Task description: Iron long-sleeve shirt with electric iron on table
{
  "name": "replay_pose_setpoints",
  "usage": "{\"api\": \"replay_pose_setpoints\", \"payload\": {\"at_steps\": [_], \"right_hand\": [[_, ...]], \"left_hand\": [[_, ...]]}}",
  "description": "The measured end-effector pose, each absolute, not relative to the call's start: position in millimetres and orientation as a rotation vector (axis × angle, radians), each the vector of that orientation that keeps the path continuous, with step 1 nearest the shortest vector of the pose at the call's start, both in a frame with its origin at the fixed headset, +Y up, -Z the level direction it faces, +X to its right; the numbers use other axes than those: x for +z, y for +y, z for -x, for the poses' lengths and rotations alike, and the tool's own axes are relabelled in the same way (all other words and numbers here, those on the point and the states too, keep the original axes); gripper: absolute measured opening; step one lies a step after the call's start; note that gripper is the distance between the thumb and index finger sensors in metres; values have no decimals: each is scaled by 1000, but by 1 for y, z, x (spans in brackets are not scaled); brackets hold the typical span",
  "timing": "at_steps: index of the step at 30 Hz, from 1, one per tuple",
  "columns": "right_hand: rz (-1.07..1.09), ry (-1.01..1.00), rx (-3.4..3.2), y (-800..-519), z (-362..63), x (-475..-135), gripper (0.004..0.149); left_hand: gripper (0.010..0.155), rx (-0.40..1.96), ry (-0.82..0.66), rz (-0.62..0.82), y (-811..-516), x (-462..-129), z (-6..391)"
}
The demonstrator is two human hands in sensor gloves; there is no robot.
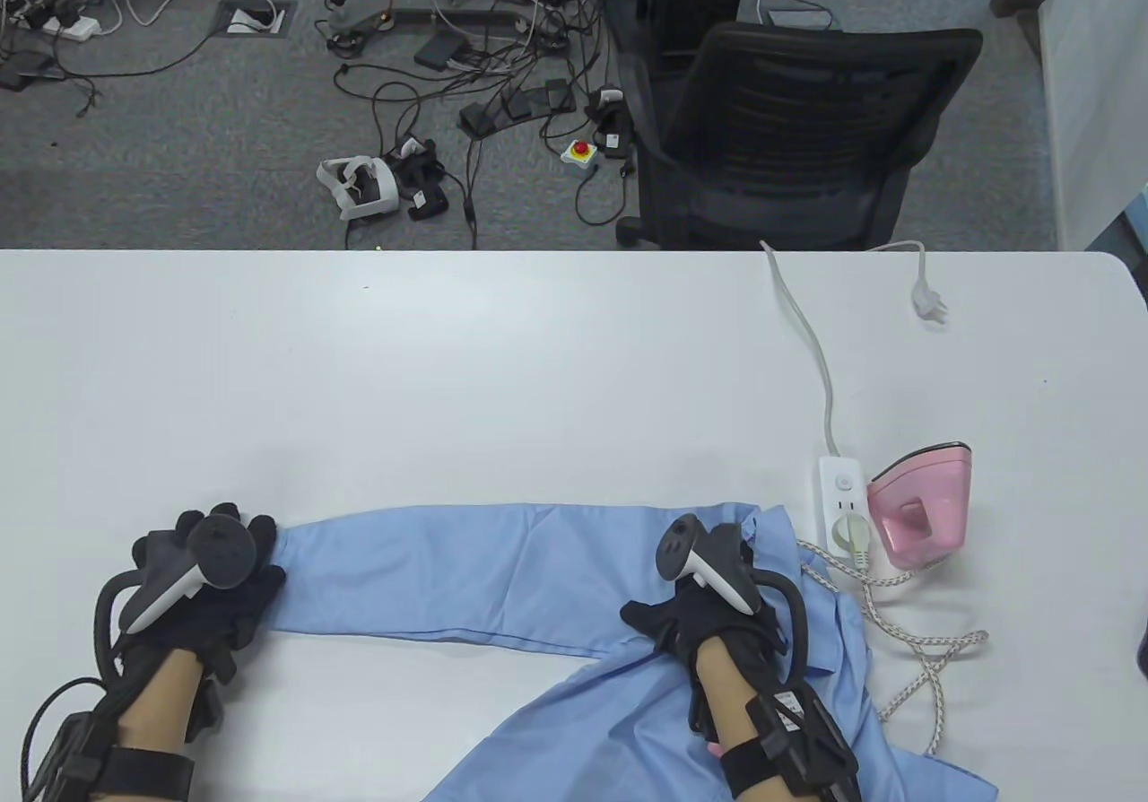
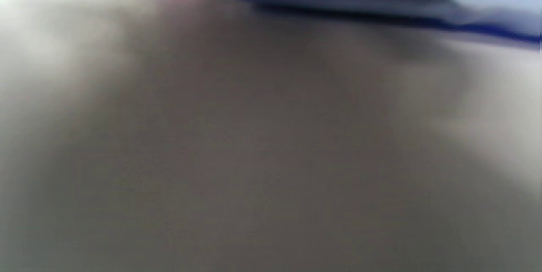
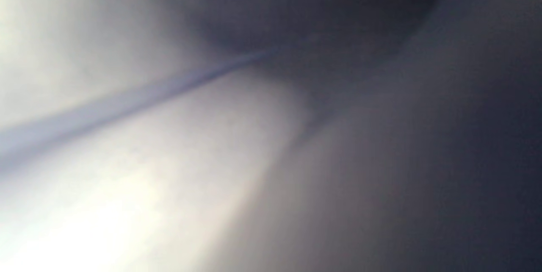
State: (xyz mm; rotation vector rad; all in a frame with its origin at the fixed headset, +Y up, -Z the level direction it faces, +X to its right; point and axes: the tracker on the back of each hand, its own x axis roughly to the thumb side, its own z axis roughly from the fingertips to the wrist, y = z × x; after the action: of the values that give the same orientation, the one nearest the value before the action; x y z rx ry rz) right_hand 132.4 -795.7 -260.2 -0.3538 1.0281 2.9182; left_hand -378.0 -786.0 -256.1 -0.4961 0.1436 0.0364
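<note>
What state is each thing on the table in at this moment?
shirt: lying on the table, one sleeve stretched out flat.
iron: standing on its heel beside the shirt, untouched.
power strip: iron's cord plugged in; its own plug lies loose on the table.
left hand: at the cuff end of the sleeve.
right hand: resting on the shirt by the shoulder.

Light-blue shirt (image 1: 574,605) lies sleeve outstretched; pink iron (image 1: 924,506) stands just beside it.

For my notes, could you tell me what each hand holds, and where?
Left hand is at the shirt sleeve's cuff end, right hand near its shoulder; actual grips cannot be told.
</note>
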Motion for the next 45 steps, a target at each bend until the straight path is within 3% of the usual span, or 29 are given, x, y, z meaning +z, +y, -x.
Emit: {"api": "replay_pose_setpoints", "payload": {"at_steps": [10,36,40,45], "right_hand": [[366,1074,2883,-796,-159,-257,103],[353,1013,2955,-792,-167,-251,101],[250,930,2929,-776,-163,-250,95],[114,647,2934,-719,-147,-239,91]], "left_hand": [[59,25,161,502,-794,-259,373],[58,-2,153,515,-790,-261,365],[58,-15,151,508,-790,-261,364],[58,6,148,527,-791,-263,366]]}}
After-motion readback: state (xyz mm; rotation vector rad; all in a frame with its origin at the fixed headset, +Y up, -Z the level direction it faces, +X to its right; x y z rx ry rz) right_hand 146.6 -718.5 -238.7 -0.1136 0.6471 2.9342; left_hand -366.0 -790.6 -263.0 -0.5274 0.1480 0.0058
